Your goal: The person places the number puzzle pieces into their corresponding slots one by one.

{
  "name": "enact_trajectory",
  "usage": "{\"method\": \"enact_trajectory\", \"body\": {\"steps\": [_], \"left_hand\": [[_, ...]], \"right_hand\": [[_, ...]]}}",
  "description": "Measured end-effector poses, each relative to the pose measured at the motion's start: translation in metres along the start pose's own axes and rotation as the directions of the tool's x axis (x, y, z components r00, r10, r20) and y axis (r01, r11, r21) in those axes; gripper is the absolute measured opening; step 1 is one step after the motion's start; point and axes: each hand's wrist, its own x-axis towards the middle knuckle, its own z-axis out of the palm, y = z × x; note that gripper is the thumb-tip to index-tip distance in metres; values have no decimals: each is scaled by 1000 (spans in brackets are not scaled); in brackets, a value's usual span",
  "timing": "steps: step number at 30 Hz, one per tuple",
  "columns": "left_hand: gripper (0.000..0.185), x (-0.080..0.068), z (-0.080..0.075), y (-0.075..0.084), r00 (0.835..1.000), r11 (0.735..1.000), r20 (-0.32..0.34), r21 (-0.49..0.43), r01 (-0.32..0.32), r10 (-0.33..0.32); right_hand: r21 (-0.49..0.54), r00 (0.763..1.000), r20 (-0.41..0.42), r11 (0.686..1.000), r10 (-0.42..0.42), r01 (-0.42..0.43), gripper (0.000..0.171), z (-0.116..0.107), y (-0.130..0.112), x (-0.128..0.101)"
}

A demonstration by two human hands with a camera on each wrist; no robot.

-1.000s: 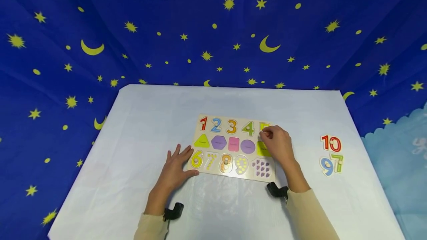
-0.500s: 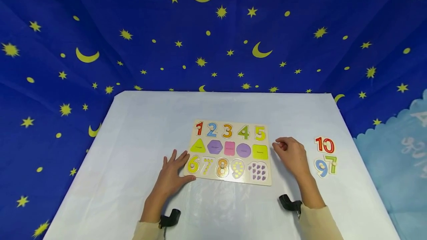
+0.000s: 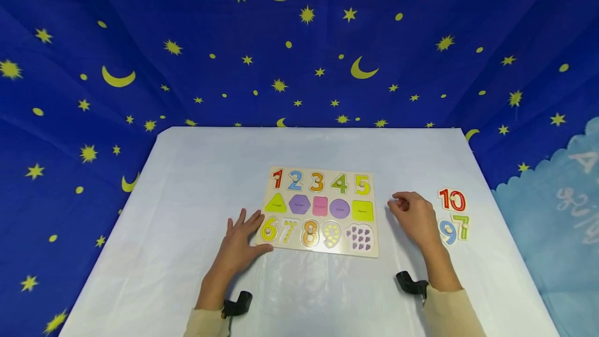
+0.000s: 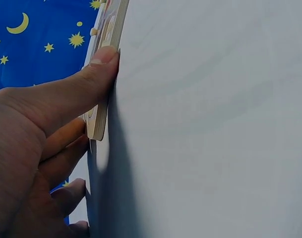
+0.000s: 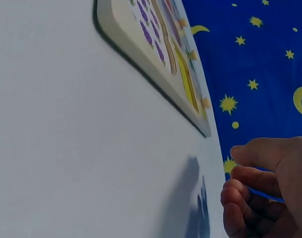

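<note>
A wooden number puzzle board lies on the white table. Knobbed pieces 1 to 6 and 8 sit in it; the recesses with the 7, 9 and 10 outlines show printed dots and purple grapes. My left hand rests at the board's lower left corner, thumb on the near edge and fingers along the left side. To the right of the board hovers my right hand, its fingers loosely bent with nothing between them. Beyond it lie the red 10 piece, the blue 9 piece and the green 7 piece.
The white table has a blue curtain with stars and moons behind and beside it. A light blue panel stands at the right. Black wrist cameras stick out from both sleeves.
My right hand has let go of the yellow 5 piece, now lying in the board, and moved right toward the loose numbers. My left hand stays at the board's corner. The head view tilted slightly.
</note>
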Motion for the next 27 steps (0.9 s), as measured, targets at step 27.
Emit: {"method": "enact_trajectory", "body": {"steps": [27], "left_hand": [[88,2,1,3,1000,1000,12,-20,21,-21]], "right_hand": [[-46,998,37,998,46,-44,23,-12,24,-15]]}}
